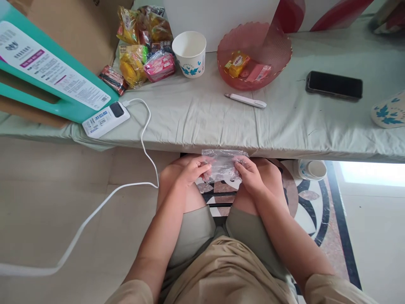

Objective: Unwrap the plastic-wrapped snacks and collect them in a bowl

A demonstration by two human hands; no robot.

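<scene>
A clear plastic bag (pixel 223 165) is stretched between my two hands, above my knees and just in front of the table edge. My left hand (pixel 196 169) pinches its left side. At its right side, my right hand (pixel 249 172) grips the crinkled plastic between thumb and fingers. The bag looks transparent, and I cannot make out anything inside it. Beyond it on the cloth lie a white pen (pixel 246 100) and a pink ribbed bowl (pixel 255 82) holding a yellow packet (pixel 237 63) and a pink packet (pixel 260 73).
On the cloth-covered table (pixel 196 122) are a paper cup (pixel 190 57), wrapped snacks (pixel 134 63), a black phone (pixel 334 85) and a tipped paper cup (pixel 390 112). A power bank (pixel 106 119) with a white cable (pixel 117 190) sits beside a green jug (pixel 79 71). Cups (pixel 311 169) lie below.
</scene>
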